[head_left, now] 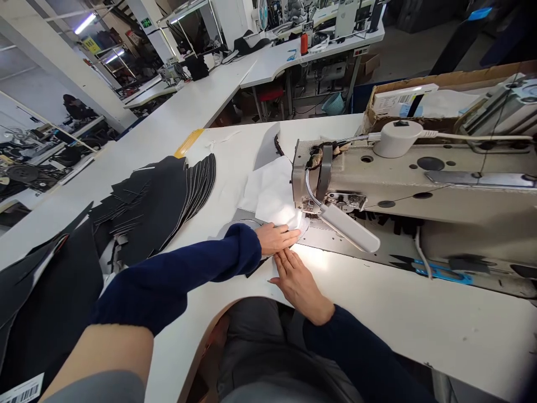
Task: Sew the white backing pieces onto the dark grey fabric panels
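A white piece of fabric (272,193) lies on the sewing table and runs under the head of a beige industrial sewing machine (403,179). My left hand (277,237) presses flat on the fabric's near edge, close to the needle area. My right hand (298,281) lies flat on the table just in front of it, fingers together and pointing at the fabric. Both arms wear dark blue sleeves. A small lamp (350,228) on a flexible neck lights the spot.
A fanned stack of black cut pieces (168,196) lies to the left on the white table (403,319). Blue-handled scissors (436,270) rest under the machine arm. A cardboard box (419,101) stands behind the machine. More work tables and machines fill the background.
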`<state>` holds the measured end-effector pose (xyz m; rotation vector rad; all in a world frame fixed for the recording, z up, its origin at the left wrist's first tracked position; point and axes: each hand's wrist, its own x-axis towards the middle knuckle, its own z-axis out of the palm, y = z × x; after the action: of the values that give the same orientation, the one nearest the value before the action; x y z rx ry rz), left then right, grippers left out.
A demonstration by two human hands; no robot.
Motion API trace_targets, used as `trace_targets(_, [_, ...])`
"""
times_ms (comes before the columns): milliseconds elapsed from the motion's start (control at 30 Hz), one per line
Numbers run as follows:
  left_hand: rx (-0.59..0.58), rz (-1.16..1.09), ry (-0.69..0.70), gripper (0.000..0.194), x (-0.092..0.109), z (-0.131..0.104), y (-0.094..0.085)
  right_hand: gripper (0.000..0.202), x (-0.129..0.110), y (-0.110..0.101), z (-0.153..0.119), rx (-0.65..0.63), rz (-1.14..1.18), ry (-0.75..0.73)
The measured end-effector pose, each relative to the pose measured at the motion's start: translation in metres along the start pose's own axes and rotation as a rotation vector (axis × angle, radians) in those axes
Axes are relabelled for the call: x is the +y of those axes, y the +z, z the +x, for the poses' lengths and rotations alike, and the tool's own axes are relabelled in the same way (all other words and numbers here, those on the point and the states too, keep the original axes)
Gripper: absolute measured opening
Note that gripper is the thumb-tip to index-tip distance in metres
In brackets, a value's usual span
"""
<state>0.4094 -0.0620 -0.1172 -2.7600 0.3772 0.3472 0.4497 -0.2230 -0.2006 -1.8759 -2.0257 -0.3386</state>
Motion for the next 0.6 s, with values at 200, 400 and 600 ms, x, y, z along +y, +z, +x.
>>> trace_targets(200, [0.079, 0.005, -0.012, 0.036, -0.007, 0.011, 0.001, 0.056, 0.012, -0.002, 0.001, -0.03, 0.017, 0.04])
trace_targets(400, [0.11, -0.019, -0.041, 0.034, -0.015, 0.025, 0.0, 0.054, 0.033, -0.008, -0.002, -0.066, 0.031, 0.066])
trace_targets(600, [0.111, -0.033, 0.071, 0.038, -0.032, 0.022, 0.006, 0.064, 0.042, -0.018, -0.003, -0.07, 0.019, 0.05])
